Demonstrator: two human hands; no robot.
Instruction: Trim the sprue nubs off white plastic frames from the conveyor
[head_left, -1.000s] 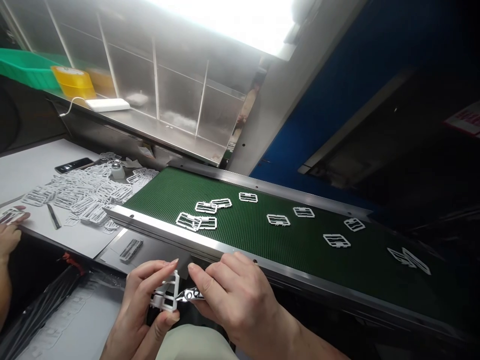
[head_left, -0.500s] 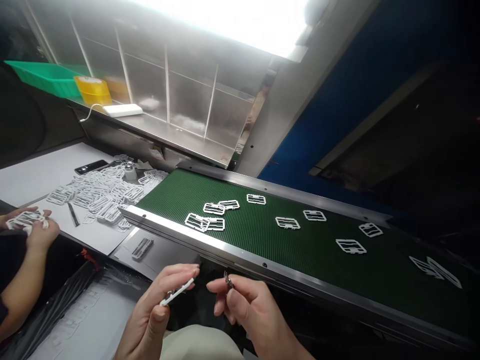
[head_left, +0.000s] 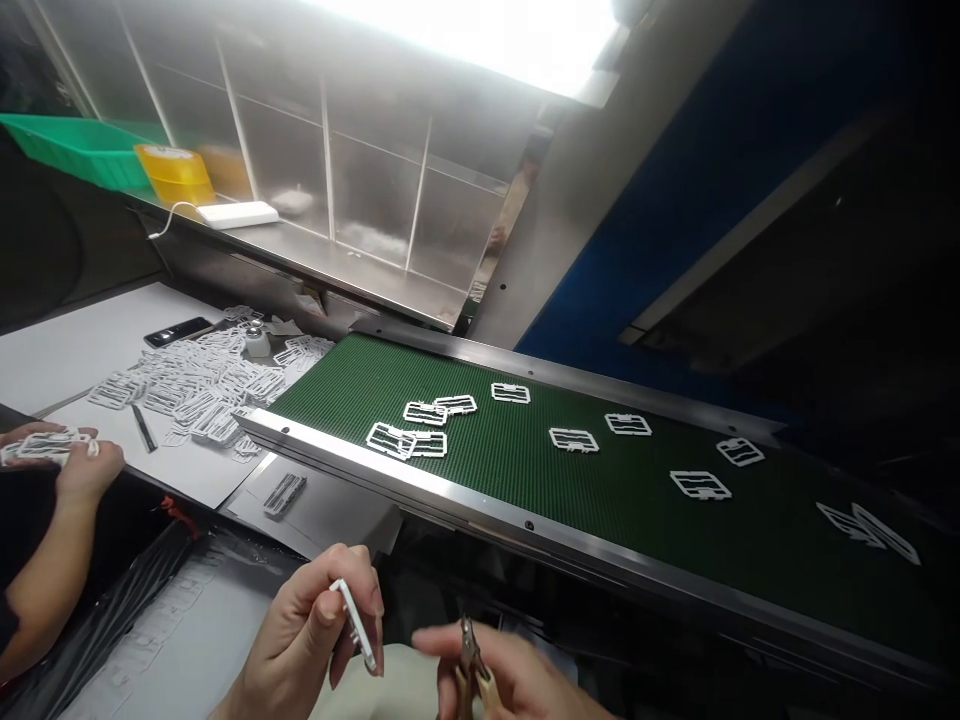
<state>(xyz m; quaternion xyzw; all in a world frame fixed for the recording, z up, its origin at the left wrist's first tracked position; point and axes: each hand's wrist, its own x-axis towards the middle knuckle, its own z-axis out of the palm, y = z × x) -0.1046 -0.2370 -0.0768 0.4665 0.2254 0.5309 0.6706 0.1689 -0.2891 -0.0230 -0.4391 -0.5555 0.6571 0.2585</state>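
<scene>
My left hand (head_left: 307, 635) is low at the bottom edge, its fingers pinched on a small white plastic frame part (head_left: 355, 623) seen edge-on. To its right, my right hand (head_left: 502, 675) is closed around small metal cutting pliers (head_left: 470, 655) whose tips point up. Both hands are below the near steel rail (head_left: 420, 488) of a green conveyor belt (head_left: 615, 500), apart from it. Several white plastic frames (head_left: 409, 440) lie scattered along the belt.
A pile of white frames (head_left: 202, 385) covers a white table at the left, with a black phone (head_left: 178, 331) behind it. Another person's hands (head_left: 64, 465) at far left hold white frames. A steel shelf carries a green tray (head_left: 67, 145), yellow tub and white box.
Both my hands have dropped lower and moved apart. The white part, first held between both hands at the pliers, is now in my left hand alone, turned edge-on.
</scene>
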